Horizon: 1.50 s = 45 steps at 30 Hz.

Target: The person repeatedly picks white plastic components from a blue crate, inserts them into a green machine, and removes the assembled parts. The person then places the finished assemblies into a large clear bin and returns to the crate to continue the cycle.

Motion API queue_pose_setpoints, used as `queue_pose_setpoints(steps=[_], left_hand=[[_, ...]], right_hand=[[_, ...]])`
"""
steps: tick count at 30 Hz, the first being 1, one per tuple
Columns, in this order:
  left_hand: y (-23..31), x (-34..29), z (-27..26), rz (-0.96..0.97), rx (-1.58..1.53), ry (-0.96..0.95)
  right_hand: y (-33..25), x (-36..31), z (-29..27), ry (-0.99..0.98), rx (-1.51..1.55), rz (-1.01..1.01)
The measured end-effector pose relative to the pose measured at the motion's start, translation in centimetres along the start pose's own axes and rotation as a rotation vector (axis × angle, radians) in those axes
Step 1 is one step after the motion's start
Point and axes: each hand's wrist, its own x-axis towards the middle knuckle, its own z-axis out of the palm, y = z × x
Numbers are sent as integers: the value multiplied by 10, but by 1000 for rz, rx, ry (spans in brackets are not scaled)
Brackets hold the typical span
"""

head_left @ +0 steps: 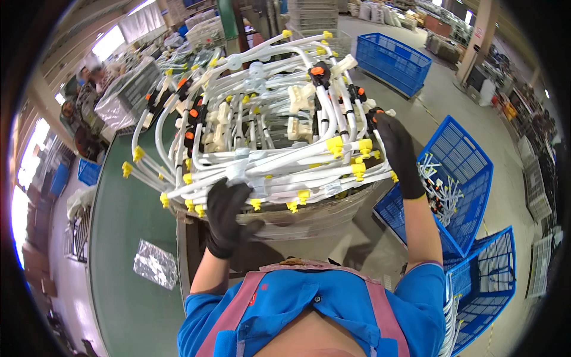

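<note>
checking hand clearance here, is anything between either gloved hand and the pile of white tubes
Nothing visible is. The left hand is at the pile's near edge and the right hand at its right side, both right up against the white tubes in view; actual contact is hard to tell.

Plastic and cloth
White tubes [286,160] look like glossy plastic, gloves [226,211] matt cloth, the green desk [119,250] smooth, the crinkled wrapper [156,263] shiny.

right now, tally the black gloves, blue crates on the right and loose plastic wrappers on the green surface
Black gloves: 2
Blue crates on the right: 3
Loose plastic wrapper on the green surface: 1
Total: 6
</note>
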Motion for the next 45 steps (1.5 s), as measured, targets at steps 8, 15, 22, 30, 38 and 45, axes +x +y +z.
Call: queue_pose_setpoints(steps=[8, 15, 22, 30, 38, 45], left_hand=[[29, 11, 47, 175, -415, -63], [95, -17, 127, 272, -775, -532], [232, -67, 187, 328, -1052, -719], [377, -56, 235, 602, -1147, -993], [448, -52, 330, 730, -1173, -1075], [507, -2, 487, 795, -1080, -1294]], right_hand=[[42, -153, -26, 85, -129, 299], [71, -340, -56, 217, -314, 557], [2, -478, -107, 410, -139, 1012], [-64, -541, -185, 537, -344, 1052], [-39, -574, -230, 703, -365, 1333], [63, -562, -288, 552, -650, 1333]])
